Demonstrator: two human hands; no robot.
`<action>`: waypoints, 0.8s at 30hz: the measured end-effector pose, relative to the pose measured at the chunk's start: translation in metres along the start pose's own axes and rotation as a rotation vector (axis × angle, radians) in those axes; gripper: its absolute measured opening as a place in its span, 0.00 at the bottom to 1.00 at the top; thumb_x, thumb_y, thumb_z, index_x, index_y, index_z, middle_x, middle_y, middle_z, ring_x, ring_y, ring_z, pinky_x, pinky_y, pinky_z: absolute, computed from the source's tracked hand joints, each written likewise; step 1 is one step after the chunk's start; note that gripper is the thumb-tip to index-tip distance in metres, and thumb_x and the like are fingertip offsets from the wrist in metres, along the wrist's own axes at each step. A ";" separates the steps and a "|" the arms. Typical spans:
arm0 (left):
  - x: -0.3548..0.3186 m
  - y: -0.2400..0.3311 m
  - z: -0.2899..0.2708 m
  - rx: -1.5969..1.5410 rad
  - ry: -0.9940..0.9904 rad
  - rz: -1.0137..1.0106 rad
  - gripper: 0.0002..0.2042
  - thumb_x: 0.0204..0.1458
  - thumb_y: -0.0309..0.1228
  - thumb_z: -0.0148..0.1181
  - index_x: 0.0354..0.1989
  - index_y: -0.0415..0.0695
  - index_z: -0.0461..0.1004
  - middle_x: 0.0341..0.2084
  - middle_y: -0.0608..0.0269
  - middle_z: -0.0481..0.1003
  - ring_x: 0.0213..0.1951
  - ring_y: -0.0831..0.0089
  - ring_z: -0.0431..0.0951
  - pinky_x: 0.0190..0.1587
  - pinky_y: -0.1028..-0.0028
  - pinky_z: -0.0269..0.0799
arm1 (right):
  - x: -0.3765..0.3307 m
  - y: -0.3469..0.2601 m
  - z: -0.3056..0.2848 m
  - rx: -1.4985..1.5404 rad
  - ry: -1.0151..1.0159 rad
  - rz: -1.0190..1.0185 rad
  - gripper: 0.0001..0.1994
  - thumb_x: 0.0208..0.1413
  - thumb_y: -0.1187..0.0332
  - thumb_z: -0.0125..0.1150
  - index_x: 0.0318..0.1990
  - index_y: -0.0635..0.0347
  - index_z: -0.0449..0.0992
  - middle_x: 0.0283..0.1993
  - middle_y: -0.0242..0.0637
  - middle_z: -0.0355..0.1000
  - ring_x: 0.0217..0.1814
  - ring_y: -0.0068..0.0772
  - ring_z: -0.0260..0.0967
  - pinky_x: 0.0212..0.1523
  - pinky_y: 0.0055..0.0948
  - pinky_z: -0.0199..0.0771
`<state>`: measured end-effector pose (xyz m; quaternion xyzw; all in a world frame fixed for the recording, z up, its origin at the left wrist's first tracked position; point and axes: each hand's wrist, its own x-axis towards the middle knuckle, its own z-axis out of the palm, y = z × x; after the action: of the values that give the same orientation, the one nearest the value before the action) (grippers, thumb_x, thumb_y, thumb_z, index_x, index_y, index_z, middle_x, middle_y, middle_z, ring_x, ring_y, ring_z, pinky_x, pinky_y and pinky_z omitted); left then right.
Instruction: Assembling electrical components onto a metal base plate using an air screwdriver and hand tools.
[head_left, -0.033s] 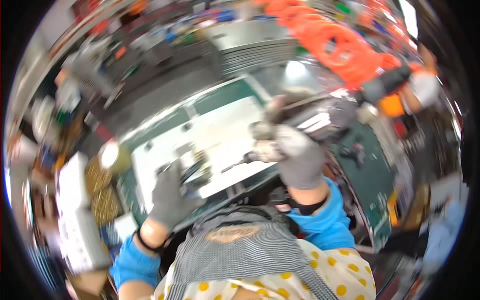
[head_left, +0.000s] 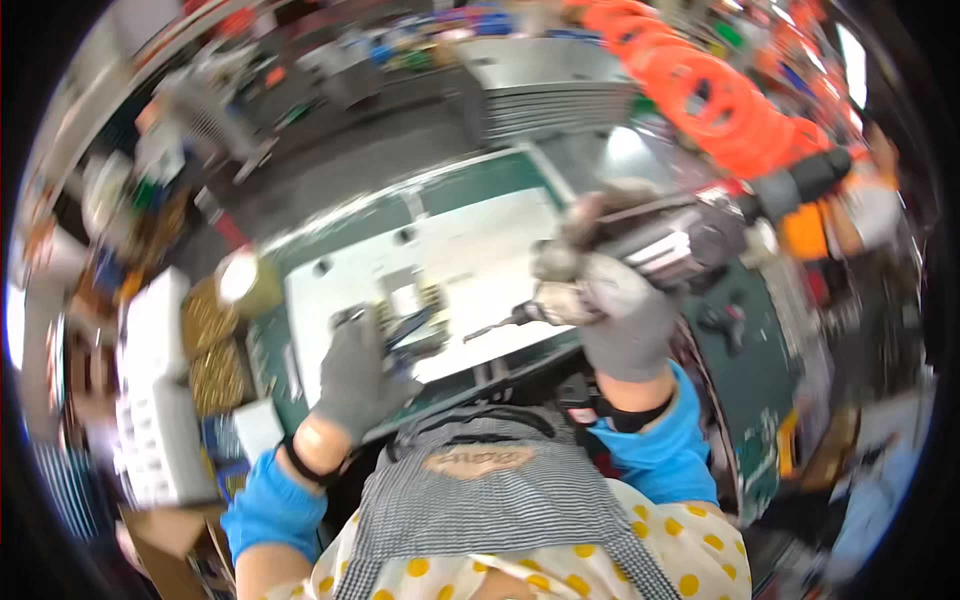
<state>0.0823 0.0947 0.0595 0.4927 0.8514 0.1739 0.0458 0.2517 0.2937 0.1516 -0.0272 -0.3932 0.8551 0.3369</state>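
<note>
My right hand, in a grey glove, is wrapped round the front of a metal power driver, its shape softened by blur. The tool lies tilted, its thin bit pointing left and down over the white board. My left hand, also gloved, rests at the board's left side with its thumb spread from the fingers. Right beside it stands a small metal fixture with dark and brassy parts, apart from the bit. Small dark shapes by the left fingertips are too blurred to name.
An orange coiled hose hangs at the upper right, near the tool's rear. Yellowish small parts fill bins left of the green table. White boxes stand farther left. A dark tool lies on the table's right side.
The whole scene has shifted slightly right in view, as my head turned. Both hands keep about the same places over the board, the driver still in the right.
</note>
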 end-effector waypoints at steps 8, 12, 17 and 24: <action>-0.018 -0.056 0.015 -0.068 -0.115 -0.091 0.26 0.38 0.39 0.67 0.48 0.45 0.71 0.36 0.53 0.72 0.42 0.54 0.74 0.44 0.60 0.72 | 0.014 0.085 0.043 -0.178 -0.363 0.045 0.27 0.45 0.84 0.62 0.54 0.55 0.64 0.46 0.38 0.71 0.42 0.27 0.71 0.42 0.30 0.77; -0.015 -0.070 0.015 -0.020 -0.162 -0.020 0.08 0.45 0.38 0.60 0.30 0.49 0.77 0.32 0.62 0.73 0.37 0.60 0.76 0.40 0.64 0.73 | 0.011 0.124 0.045 -0.345 -0.481 -0.020 0.28 0.44 0.87 0.59 0.54 0.58 0.63 0.43 0.38 0.70 0.39 0.24 0.70 0.41 0.26 0.75; -0.009 -0.082 0.011 -0.079 -0.239 0.009 0.10 0.47 0.40 0.59 0.33 0.50 0.78 0.32 0.62 0.74 0.38 0.61 0.77 0.41 0.64 0.73 | 0.011 0.152 0.036 -0.518 -0.589 -0.150 0.27 0.46 0.87 0.59 0.55 0.59 0.63 0.43 0.37 0.70 0.37 0.20 0.69 0.37 0.21 0.74; -0.006 -0.090 0.015 -0.221 -0.290 0.020 0.11 0.47 0.39 0.59 0.37 0.49 0.79 0.33 0.60 0.75 0.39 0.58 0.77 0.43 0.63 0.73 | 0.005 0.154 0.042 -0.531 -0.473 -0.092 0.24 0.48 0.86 0.59 0.54 0.60 0.64 0.43 0.37 0.70 0.39 0.21 0.69 0.39 0.22 0.74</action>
<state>0.0147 0.0520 0.0143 0.5130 0.8066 0.1941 0.2204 0.1493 0.1974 0.0750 0.1024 -0.6697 0.6896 0.2560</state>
